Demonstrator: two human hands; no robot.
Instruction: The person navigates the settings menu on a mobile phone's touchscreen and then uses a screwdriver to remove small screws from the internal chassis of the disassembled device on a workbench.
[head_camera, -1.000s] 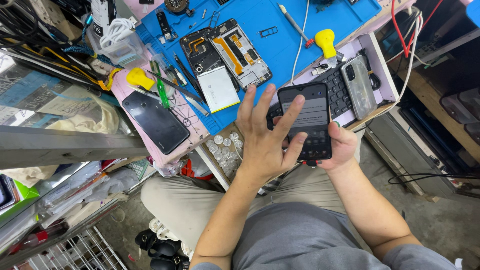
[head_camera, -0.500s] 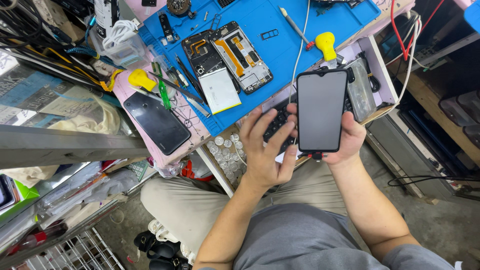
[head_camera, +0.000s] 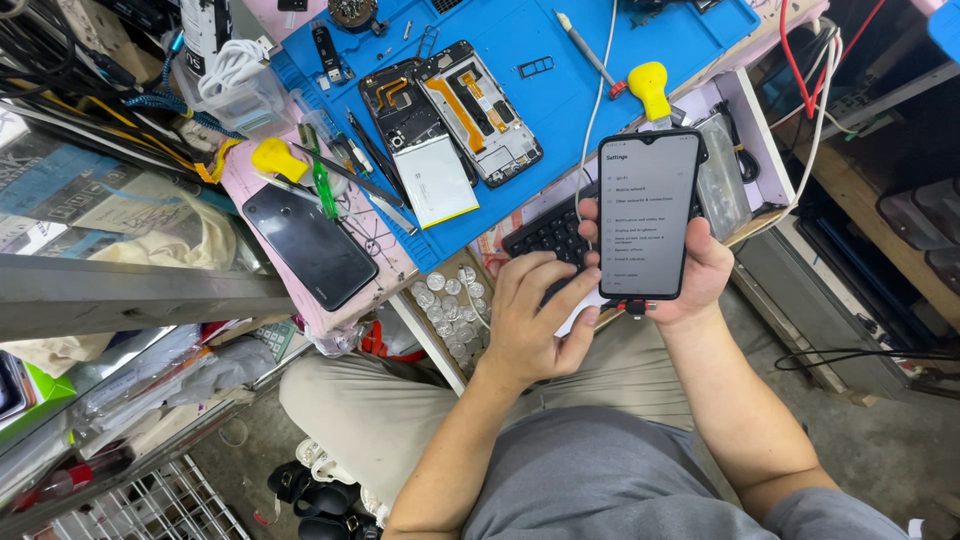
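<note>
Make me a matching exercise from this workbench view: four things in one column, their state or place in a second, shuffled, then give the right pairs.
Things:
1. lit phone
2. dark phone
3. opened phone
4. left hand

States or places:
A. lies screen off on the pink surface
B. rests on the black keyboard
C. held upright in the right hand, a list on its screen
D. lies back off on the blue mat, insides showing

Pairs: 1-C, 2-A, 3-D, 4-B
</note>
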